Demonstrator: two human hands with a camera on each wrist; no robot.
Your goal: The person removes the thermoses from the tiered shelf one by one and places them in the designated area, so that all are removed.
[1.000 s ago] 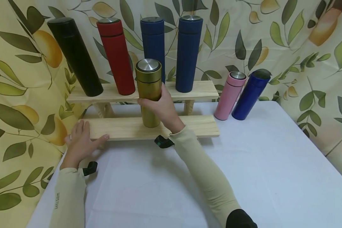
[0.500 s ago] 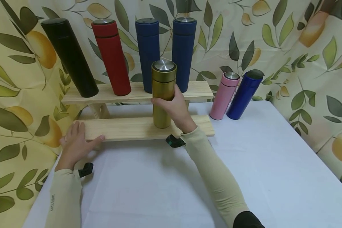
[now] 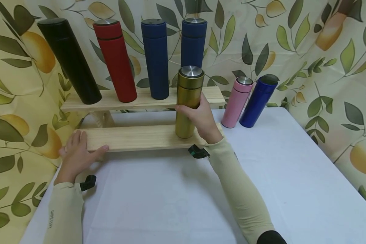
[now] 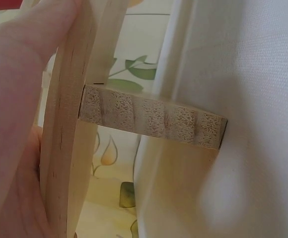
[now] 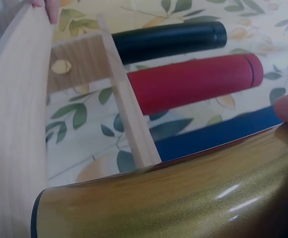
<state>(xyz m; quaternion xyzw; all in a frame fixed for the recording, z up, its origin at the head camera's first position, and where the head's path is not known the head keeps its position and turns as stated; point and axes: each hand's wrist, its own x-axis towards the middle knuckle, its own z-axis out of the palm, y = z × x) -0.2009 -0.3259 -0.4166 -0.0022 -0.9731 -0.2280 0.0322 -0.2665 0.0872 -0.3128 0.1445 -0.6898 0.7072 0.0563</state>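
Since the earlier frame, the gold bottle (image 3: 189, 95) has moved rightward along the lower shelf (image 3: 131, 138), from in front of the left blue bottle (image 3: 155, 59) to in front of the right blue bottle (image 3: 193, 42); the right hand (image 3: 205, 120) has travelled with it, while the left hand (image 3: 77, 156) stays at the shelf's left end. The bottle is upright, its base at the lower shelf's board, though whether it bears full weight there is hard to tell. The right grip is pinching the bottle around its lower body, thumb across the front, the other fingers mostly hidden behind it. The left grip is spread rather than pinching, fingers laid straight over the shelf's end and thumb along its front edge. The step in hand looks like placing the bottle towards the right end, and it is best done with the low hold kept, so that the base stays level. The left hand would do well to keep the stand from sliding on the worktop (image 3: 146, 203). The base should sit fully on the board, back from the front edge, and the thumb should open before the palm draws away, lest the bottle tip.
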